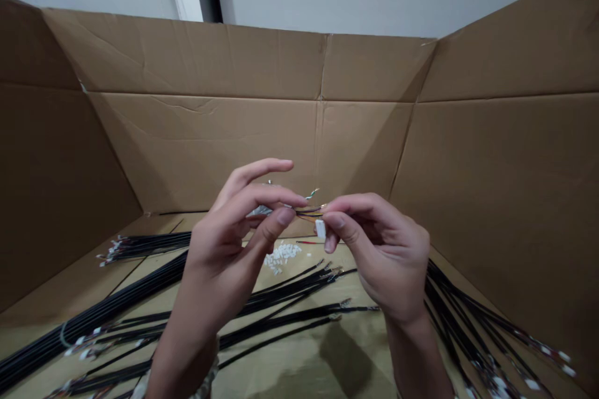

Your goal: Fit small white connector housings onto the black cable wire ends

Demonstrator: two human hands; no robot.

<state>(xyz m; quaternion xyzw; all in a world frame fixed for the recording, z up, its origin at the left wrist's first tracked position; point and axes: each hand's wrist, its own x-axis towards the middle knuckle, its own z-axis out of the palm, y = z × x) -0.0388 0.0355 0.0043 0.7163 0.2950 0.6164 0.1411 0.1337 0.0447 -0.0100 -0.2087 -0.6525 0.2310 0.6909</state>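
Observation:
Between my two hands, raised above the cardboard floor, run several thin coloured wires (309,212), yellow, orange and dark. My left hand (248,218) pinches them between thumb and a finger, its index finger stretched out above. A green-and-white twisted wire (312,193) sticks up from that pinch. My right hand (374,237) is closed, thumb against index finger, at the wires' right end. A white plastic connector housing (321,228) sits at the right fingertips, beside the wires. The exact contact inside the right pinch is hidden by the fingers.
A heap of small white connector housings (282,257) lies behind the hands. Bundles of black cables (281,299) spread below, with a thick tied bundle (116,293) at left and more connector-ended cables (472,324) at right. Tall cardboard walls (234,137) enclose the area.

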